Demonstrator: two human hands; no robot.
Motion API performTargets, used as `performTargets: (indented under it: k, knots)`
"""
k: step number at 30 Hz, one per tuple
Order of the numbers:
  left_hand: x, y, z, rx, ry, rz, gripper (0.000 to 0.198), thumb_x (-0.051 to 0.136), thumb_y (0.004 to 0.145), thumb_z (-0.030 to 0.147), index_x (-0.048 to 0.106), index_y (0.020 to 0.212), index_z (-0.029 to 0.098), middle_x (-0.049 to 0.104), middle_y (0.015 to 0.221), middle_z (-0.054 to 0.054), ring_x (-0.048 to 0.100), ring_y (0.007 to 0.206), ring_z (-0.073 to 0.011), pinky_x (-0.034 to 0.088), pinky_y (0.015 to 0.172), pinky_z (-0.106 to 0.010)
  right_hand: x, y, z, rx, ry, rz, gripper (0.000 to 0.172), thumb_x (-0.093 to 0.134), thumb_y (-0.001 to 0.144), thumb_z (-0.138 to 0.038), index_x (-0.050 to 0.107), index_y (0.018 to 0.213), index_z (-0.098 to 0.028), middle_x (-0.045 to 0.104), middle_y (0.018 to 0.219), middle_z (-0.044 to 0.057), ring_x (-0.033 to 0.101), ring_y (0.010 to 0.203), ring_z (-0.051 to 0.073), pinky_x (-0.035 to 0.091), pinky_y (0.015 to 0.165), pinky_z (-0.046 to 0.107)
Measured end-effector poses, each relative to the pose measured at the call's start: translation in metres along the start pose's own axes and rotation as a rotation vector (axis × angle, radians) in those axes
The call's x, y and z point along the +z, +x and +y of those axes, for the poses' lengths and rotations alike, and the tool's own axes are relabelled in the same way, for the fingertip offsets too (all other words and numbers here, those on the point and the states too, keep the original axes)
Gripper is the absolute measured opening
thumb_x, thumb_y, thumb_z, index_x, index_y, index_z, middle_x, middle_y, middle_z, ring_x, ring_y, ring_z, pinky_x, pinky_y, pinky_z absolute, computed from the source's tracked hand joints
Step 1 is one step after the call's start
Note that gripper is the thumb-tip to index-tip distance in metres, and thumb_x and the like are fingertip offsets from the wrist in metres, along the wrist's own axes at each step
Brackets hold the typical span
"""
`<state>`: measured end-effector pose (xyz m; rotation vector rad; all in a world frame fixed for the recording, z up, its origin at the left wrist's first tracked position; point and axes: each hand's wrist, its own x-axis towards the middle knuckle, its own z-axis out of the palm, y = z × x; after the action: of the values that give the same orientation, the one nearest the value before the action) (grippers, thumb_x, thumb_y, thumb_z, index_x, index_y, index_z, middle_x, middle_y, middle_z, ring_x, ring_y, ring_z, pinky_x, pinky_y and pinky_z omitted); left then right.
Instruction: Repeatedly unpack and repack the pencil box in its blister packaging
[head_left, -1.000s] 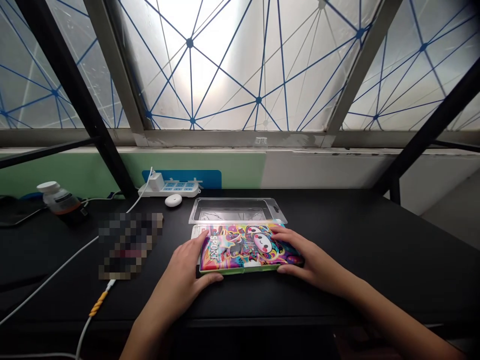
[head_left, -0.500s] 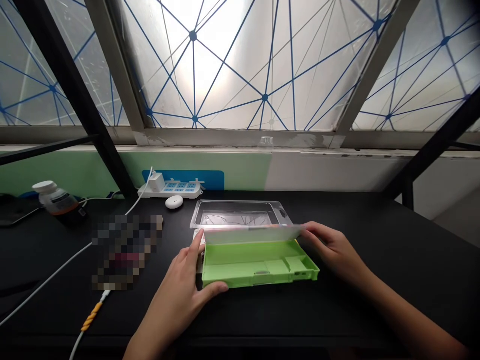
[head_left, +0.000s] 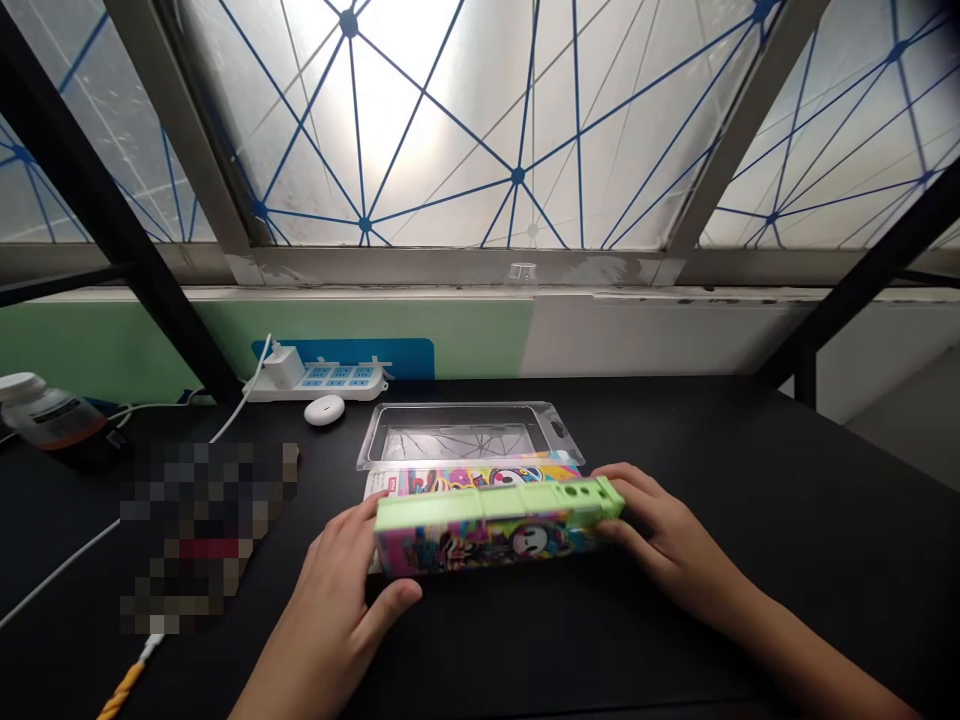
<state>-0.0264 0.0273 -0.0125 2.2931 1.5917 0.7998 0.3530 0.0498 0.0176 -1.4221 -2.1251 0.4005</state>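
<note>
Printed case (head_left: pixel 480 535) between hands, long axis left to right, green side up, printed face near; right hand (head_left: pixel 660 525) pinches right end, thumb against fingers; left hand (head_left: pixel 337 580) spread, fingers at left end, thumb off it; card (head_left: pixel 431 481) on far side.

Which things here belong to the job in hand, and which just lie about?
Job in hand:
printed case, between left hand and right hand
clear tray, printed card: likely its packaging

Lying about:
power strip
round white case
bottle
pixelated item
</note>
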Motion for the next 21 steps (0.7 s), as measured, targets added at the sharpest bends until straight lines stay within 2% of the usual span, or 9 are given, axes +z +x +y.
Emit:
performTargets:
  k: [3, 5, 9, 13, 15, 17, 19, 21]
  knots:
    - [0.000, 0.002, 0.004, -0.056, 0.040, -0.070, 0.043, 0.045, 0.098, 0.055, 0.060, 0.129, 0.029, 0.054, 0.144, -0.008, 0.045, 0.135, -0.0333, 0.042, 0.107, -0.055, -0.002, 0.009, -0.003, 0.081, -0.040, -0.059, 0.043, 0.038, 0.101, -0.050, 0.065, 0.082, -0.023, 0.061, 0.115, 0.010, 0.063, 0.098, 0.025, 0.052, 0.085, 0.039]
    - [0.001, 0.003, 0.006, -0.098, 0.048, -0.052, 0.045, 0.045, 0.099, 0.054, 0.057, 0.132, 0.027, 0.053, 0.146, -0.010, 0.044, 0.136, -0.0331, 0.041, 0.108, -0.056, -0.002, 0.014, -0.003, 0.091, -0.125, -0.052, 0.045, 0.038, 0.100, -0.052, 0.065, 0.080, -0.023, 0.061, 0.112, 0.009, 0.063, 0.096, 0.025, 0.050, 0.085, 0.041]
    - [0.003, 0.002, 0.009, -0.125, 0.038, 0.009, 0.059, 0.045, 0.099, 0.051, 0.034, 0.151, 0.026, 0.046, 0.151, -0.013, 0.042, 0.139, -0.0333, 0.037, 0.111, -0.058, -0.002, 0.018, -0.007, 0.008, -0.355, 0.053, 0.036, 0.044, 0.099, -0.049, 0.068, 0.095, -0.023, 0.062, 0.114, 0.011, 0.063, 0.100, 0.027, 0.045, 0.086, 0.044]
    - [0.000, -0.001, 0.011, -0.104, -0.017, -0.076, 0.085, 0.057, 0.093, 0.052, 0.007, 0.159, 0.033, 0.040, 0.157, -0.012, 0.039, 0.142, -0.0358, 0.030, 0.114, -0.061, 0.001, 0.027, -0.027, -0.167, -0.504, 0.123, 0.031, 0.047, 0.098, -0.042, 0.067, 0.101, -0.020, 0.064, 0.114, 0.014, 0.063, 0.099, 0.030, 0.043, 0.082, 0.044]
    - [-0.001, -0.001, 0.011, -0.131, -0.055, -0.096, 0.098, 0.063, 0.090, 0.052, -0.003, 0.159, 0.033, 0.042, 0.156, -0.013, 0.041, 0.141, -0.0360, 0.029, 0.115, -0.062, 0.006, 0.036, -0.044, -0.266, -0.475, 0.051, 0.027, 0.049, 0.098, -0.039, 0.066, 0.106, -0.019, 0.065, 0.114, 0.014, 0.063, 0.097, 0.029, 0.045, 0.080, 0.043]
    - [-0.002, 0.000, 0.011, -0.140, -0.086, -0.100, 0.101, 0.064, 0.089, 0.049, -0.008, 0.158, 0.033, 0.046, 0.154, -0.013, 0.042, 0.141, -0.0344, 0.028, 0.116, -0.061, 0.013, 0.048, -0.062, -0.339, -0.395, -0.075, 0.026, 0.053, 0.098, -0.039, 0.064, 0.112, -0.020, 0.066, 0.113, 0.012, 0.063, 0.097, 0.028, 0.047, 0.081, 0.042]
    - [-0.001, 0.002, 0.009, -0.110, -0.095, -0.104, 0.101, 0.063, 0.090, 0.047, -0.010, 0.158, 0.033, 0.048, 0.152, -0.013, 0.044, 0.141, -0.0331, 0.026, 0.117, -0.061, 0.023, 0.059, -0.077, -0.353, -0.328, -0.178, 0.029, 0.054, 0.097, -0.042, 0.063, 0.115, -0.021, 0.068, 0.108, 0.011, 0.063, 0.097, 0.027, 0.048, 0.083, 0.041]
    - [0.000, 0.003, 0.008, -0.081, -0.079, -0.099, 0.100, 0.062, 0.091, 0.046, -0.010, 0.159, 0.031, 0.048, 0.152, -0.013, 0.045, 0.140, -0.0331, 0.026, 0.117, -0.060, 0.032, 0.067, -0.086, -0.319, -0.316, -0.208, 0.030, 0.053, 0.098, -0.044, 0.064, 0.110, -0.018, 0.067, 0.102, 0.011, 0.063, 0.093, 0.027, 0.049, 0.083, 0.042]
